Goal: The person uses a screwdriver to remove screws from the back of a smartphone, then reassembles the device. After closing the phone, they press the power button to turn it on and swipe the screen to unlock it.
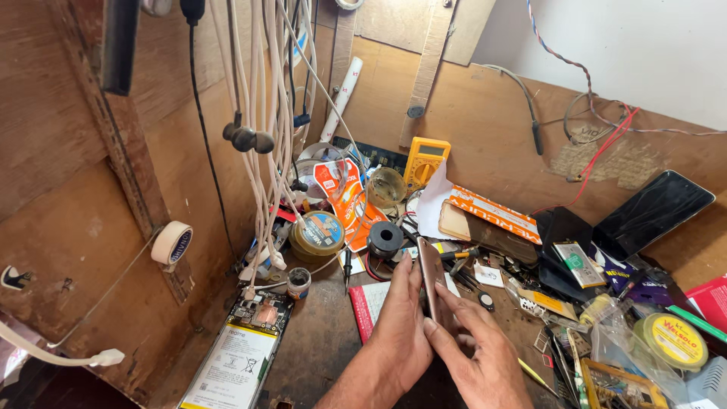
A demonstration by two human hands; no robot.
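At the centre of the frame a round tin with a gold rim and a blue-and-orange lid (319, 233) sits shut on the cluttered wooden tabletop (322, 341), so its contents cannot be seen. Just right of it stands a black ring-shaped spool (385, 238). Higher up, a clear glass jar (386, 187) stands beside a yellow handheld multimeter (423, 160); what the jar holds cannot be made out. At the lower right lies a flat round yellow-lidded tin (674, 340), also shut.

In the lower centre of the frame, the left hand (397, 329) and the right hand (477, 352) close together around a slim rose-gold smartphone (431, 279) held on edge, upright, above the tabletop. The left hand's fingers press along its left face; the right hand's fingers curl narrowly against its right face and lower edge.

At the lower left lies an opened phone with its white battery and circuit board exposed (241, 352).
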